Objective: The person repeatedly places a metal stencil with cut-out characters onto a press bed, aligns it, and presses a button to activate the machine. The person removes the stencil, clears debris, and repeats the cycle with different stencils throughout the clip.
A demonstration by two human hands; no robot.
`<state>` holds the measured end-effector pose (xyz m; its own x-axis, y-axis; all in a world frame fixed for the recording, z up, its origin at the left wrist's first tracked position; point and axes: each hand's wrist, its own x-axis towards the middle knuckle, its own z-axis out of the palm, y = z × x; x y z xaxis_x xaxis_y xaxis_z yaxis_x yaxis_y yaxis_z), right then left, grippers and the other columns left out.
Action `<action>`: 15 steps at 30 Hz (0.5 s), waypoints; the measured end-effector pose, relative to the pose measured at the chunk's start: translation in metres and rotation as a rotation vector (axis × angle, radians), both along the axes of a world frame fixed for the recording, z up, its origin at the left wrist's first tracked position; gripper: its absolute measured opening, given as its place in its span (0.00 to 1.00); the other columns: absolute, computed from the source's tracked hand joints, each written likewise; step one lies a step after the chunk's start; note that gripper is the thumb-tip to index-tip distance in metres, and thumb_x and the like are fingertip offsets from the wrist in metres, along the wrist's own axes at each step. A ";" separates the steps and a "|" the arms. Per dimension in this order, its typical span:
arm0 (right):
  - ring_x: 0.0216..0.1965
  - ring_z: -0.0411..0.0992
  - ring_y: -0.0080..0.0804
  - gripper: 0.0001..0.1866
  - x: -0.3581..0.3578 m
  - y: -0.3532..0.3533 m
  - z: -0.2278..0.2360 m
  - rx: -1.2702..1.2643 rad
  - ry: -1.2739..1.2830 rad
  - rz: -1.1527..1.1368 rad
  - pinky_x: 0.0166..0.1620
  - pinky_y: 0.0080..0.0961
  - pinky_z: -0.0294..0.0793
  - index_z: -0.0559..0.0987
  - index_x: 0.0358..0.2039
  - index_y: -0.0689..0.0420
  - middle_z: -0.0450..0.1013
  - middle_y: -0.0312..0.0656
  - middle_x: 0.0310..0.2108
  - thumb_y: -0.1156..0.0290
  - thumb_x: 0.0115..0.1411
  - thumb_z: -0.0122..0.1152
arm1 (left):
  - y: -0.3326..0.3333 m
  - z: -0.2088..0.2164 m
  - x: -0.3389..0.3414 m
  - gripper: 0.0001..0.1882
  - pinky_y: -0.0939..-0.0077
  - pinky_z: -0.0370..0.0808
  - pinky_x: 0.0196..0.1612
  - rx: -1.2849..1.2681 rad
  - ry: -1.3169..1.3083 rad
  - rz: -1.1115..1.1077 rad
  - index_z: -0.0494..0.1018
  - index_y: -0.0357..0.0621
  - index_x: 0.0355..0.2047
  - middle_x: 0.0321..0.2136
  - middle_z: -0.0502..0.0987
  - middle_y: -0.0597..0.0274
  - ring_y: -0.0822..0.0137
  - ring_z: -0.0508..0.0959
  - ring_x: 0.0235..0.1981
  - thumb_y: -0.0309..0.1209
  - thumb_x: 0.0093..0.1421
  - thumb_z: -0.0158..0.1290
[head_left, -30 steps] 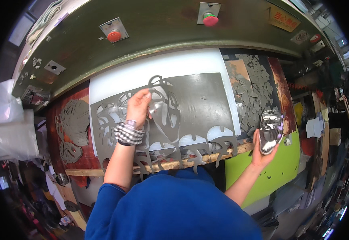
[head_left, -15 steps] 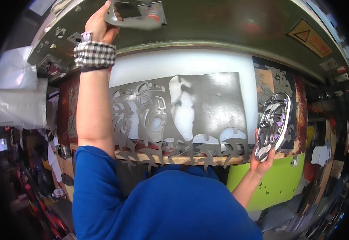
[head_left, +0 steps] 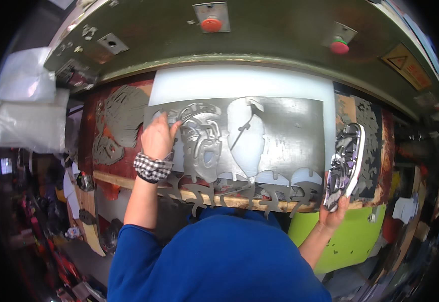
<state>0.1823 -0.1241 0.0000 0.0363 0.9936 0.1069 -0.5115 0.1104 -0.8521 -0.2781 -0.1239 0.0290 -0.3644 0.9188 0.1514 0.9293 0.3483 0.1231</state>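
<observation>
A cutting die [head_left: 344, 163], shoe-sole shaped with a white rim and dark metal strips inside, stands in my right hand [head_left: 333, 215], whose fingers grip its lower end. My left hand [head_left: 158, 138] reaches over the left part of a grey sheet [head_left: 292, 128], fingers stretched and thumb apart. It is over or touching cut grey pieces [head_left: 199, 133] there; its fingertips partly cover them. Right of these, the sheet has a large cut-out with a thin dark strip [head_left: 240, 135] across it. Curved offcut edges hang from the sheet's near side.
Beneath the sheet is a white cutting board [head_left: 239, 80]. Stacked grey pieces [head_left: 124, 110] lie at the left, scraps [head_left: 365, 146] at the right. The green machine beam [head_left: 270, 38] with red buttons [head_left: 211, 24] spans the far side. A lime-green panel [head_left: 350, 241] sits near right.
My left hand has come down from the machine beam to the cut pieces and no longer shows the grey curved piece it held up. My right hand still holds the cutting die.
</observation>
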 end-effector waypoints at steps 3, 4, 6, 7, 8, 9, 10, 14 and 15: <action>0.64 0.56 0.52 0.40 -0.006 0.000 0.002 -0.008 -0.007 -0.032 0.67 0.55 0.48 0.51 0.66 0.63 0.55 0.54 0.64 0.65 0.58 0.57 | 0.030 0.017 0.059 0.13 0.63 0.75 0.35 0.409 -0.292 -0.417 0.74 0.35 0.40 0.30 0.77 0.50 0.53 0.78 0.31 0.28 0.56 0.57; 0.63 0.57 0.52 0.40 -0.007 0.000 0.003 0.022 -0.004 -0.028 0.67 0.54 0.49 0.51 0.66 0.64 0.55 0.54 0.64 0.65 0.58 0.57 | 0.040 0.012 0.093 0.10 0.65 0.76 0.34 0.520 -0.333 -0.600 0.75 0.36 0.37 0.29 0.76 0.53 0.55 0.77 0.31 0.24 0.54 0.56; 0.59 0.62 0.57 0.37 -0.010 0.000 0.005 0.007 0.015 -0.115 0.65 0.53 0.53 0.57 0.62 0.70 0.61 0.58 0.59 0.67 0.57 0.59 | 0.060 -0.005 0.157 0.12 0.68 0.77 0.37 0.515 -0.478 -0.934 0.75 0.37 0.40 0.33 0.77 0.56 0.57 0.78 0.35 0.24 0.54 0.56; 0.59 0.63 0.56 0.36 -0.011 -0.001 0.006 0.032 0.010 -0.107 0.65 0.53 0.54 0.59 0.61 0.71 0.62 0.57 0.58 0.67 0.57 0.60 | 0.073 -0.015 0.185 0.12 0.68 0.77 0.39 0.438 -0.418 -0.895 0.75 0.37 0.40 0.35 0.77 0.56 0.57 0.77 0.37 0.24 0.54 0.55; 0.58 0.64 0.55 0.35 -0.011 -0.001 0.008 0.020 -0.007 -0.103 0.65 0.52 0.55 0.61 0.60 0.73 0.64 0.57 0.58 0.67 0.57 0.61 | 0.084 -0.025 0.205 0.12 0.68 0.77 0.42 0.369 -0.345 -0.866 0.75 0.37 0.40 0.37 0.76 0.56 0.58 0.77 0.39 0.24 0.54 0.53; 0.58 0.64 0.55 0.34 -0.012 -0.002 0.010 0.041 -0.025 -0.090 0.65 0.51 0.55 0.61 0.59 0.73 0.64 0.57 0.57 0.68 0.57 0.61 | 0.095 -0.035 0.213 0.11 0.68 0.76 0.43 0.348 -0.288 -0.868 0.75 0.37 0.38 0.37 0.76 0.56 0.58 0.76 0.39 0.23 0.54 0.53; 0.58 0.64 0.55 0.34 -0.011 -0.003 0.012 0.030 -0.046 -0.107 0.64 0.50 0.56 0.62 0.59 0.73 0.64 0.58 0.57 0.68 0.57 0.61 | 0.105 -0.042 0.221 0.10 0.68 0.76 0.44 0.327 -0.220 -0.877 0.75 0.37 0.37 0.37 0.76 0.56 0.58 0.76 0.39 0.23 0.54 0.52; 0.58 0.66 0.50 0.36 -0.012 -0.003 0.020 0.080 -0.120 -0.054 0.64 0.41 0.58 0.61 0.59 0.74 0.64 0.61 0.56 0.73 0.53 0.65 | 0.116 -0.045 0.220 0.07 0.66 0.74 0.44 0.149 -0.180 -0.943 0.73 0.38 0.32 0.32 0.74 0.56 0.58 0.75 0.36 0.22 0.52 0.50; 0.59 0.65 0.47 0.36 -0.013 -0.001 0.023 0.043 -0.153 -0.017 0.63 0.38 0.60 0.62 0.59 0.74 0.63 0.61 0.58 0.75 0.52 0.65 | 0.113 -0.039 0.214 0.04 0.66 0.74 0.43 0.208 -0.256 -0.896 0.71 0.38 0.29 0.29 0.73 0.55 0.58 0.75 0.35 0.21 0.52 0.50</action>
<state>0.1696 -0.1251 0.0226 0.0333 0.9874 0.1550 -0.3737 0.1562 -0.9143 -0.0640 -0.0110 -0.0098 0.4172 0.8358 0.3569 0.7760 -0.5320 0.3387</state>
